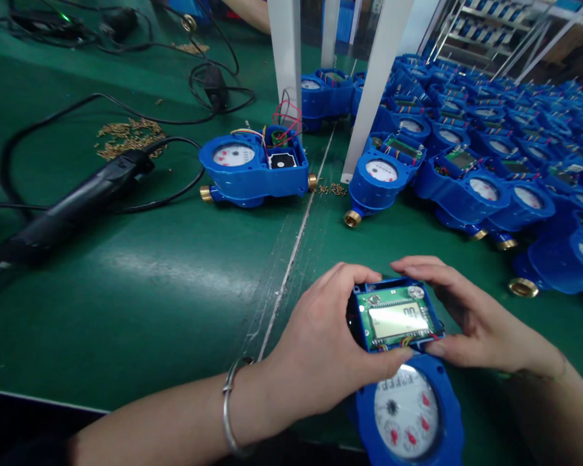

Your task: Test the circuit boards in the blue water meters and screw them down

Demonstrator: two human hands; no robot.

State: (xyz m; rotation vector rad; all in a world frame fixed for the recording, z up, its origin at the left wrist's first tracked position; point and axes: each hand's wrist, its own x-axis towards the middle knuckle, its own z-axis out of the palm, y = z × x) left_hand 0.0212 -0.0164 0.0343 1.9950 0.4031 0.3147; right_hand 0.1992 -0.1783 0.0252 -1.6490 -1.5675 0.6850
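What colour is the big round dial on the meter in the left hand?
Mostly white, with red pointers; the dial shows best in the head view.

The near meter (pixel 408 408) looks like glossy blue plastic from where I stand; the green bench (pixel 126 323) is smooth and softly shiny; the black tool (pixel 72 204) at left seems satin plastic; the screws (pixel 129 138), brassy metal; the bracelet (pixel 227 408), polished metal.

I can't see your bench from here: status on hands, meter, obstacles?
Left hand gripping blue meter, right hand at its edge. Display showing digits. Black corded tool off left, clear of both hands.
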